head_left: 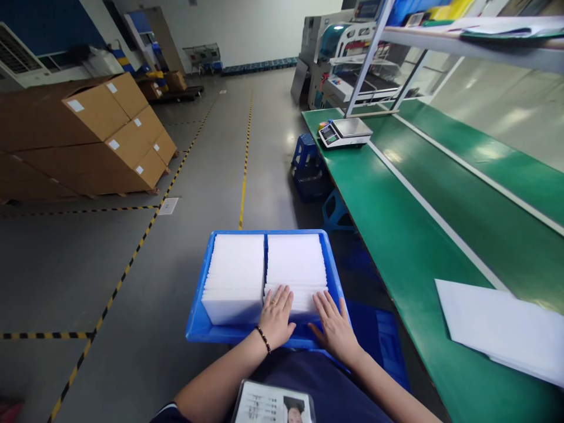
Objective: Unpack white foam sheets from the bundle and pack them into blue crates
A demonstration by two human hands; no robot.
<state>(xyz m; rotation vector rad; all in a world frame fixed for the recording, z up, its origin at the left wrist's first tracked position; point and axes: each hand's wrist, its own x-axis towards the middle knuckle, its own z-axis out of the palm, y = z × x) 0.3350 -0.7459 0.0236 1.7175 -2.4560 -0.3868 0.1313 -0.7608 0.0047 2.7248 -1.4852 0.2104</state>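
Two rows of white foam sheets stand packed side by side in a blue plastic bin (198,317) right in front of me. Nearest the left wall is the left row of sheets (235,264). My left hand (277,317) rests with fingers stretched over the near end of the right row of sheets (296,258). At that row's near right corner lies my right hand (332,323), its fingers spread and the thumb apart. Neither hand is wrapped round anything. A beaded bracelet circles the left wrist.
To my right runs a long green workbench (379,200) with a digital scale (346,133) and white sheets (502,332) on it. Blue stools (306,154) stand beneath its edge. Stacked cardboard boxes (88,141) fill the left side. Striped tape (145,241) marks the floor.
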